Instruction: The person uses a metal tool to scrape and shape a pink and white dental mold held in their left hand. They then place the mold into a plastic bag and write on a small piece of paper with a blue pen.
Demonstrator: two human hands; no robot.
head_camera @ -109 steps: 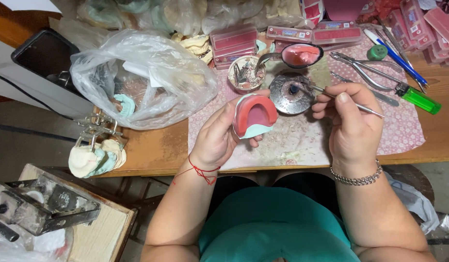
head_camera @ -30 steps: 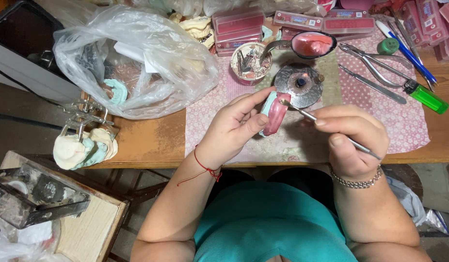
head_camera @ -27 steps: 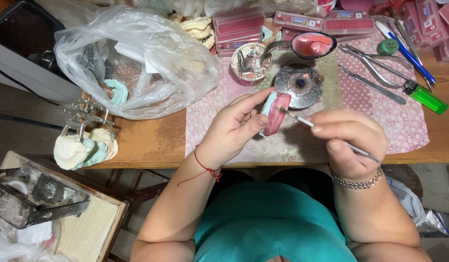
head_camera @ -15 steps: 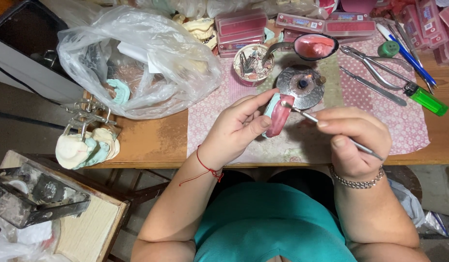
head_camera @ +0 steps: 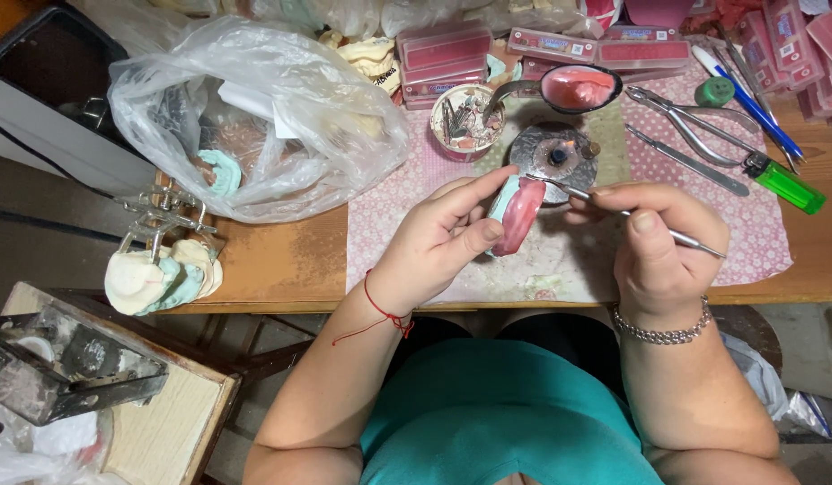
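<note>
Cluttered wooden bench [head_camera: 281,269]: left hand [head_camera: 438,238] pinches the pink wax denture cast [head_camera: 515,214] just below the burner [head_camera: 553,151]; right hand [head_camera: 654,238] grips a carving tool [head_camera: 614,209] touching it. A slip could gouge wax.

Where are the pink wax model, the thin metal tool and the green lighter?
pink wax model [head_camera: 520,216], head view, middle of its pink face
thin metal tool [head_camera: 585,195], head view, bare shaft
green lighter [head_camera: 789,187], head view, green body

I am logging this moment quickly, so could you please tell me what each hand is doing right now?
Left hand: closed on the pink wax dental model.
Right hand: closed on a thin metal tool, tip at the model.
</note>
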